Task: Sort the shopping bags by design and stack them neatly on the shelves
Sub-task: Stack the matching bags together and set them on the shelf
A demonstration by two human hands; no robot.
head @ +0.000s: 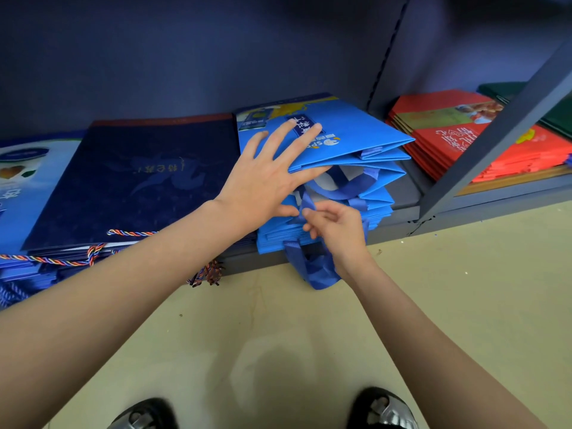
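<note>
A stack of bright blue shopping bags [346, 134] lies on the low dark shelf [405, 201], its upper bags tilted up at the front. My left hand [272, 171] rests flat with spread fingers on the top bag, thumb under its edge. My right hand [334, 230] pinches a dark blue ribbon handle [309, 207] at the front of the stack. More ribbon handles [312, 267] hang over the shelf edge. To the left lies a dark navy bag stack [139, 181] with twisted cord handles.
Light blue printed bags [18, 187] sit at the far left. Beyond a grey upright post [495, 134], red bags [448, 140] and dark green ones [557, 113] fill the right bay. Beige floor below, with my two shoes [383, 410] at the bottom edge.
</note>
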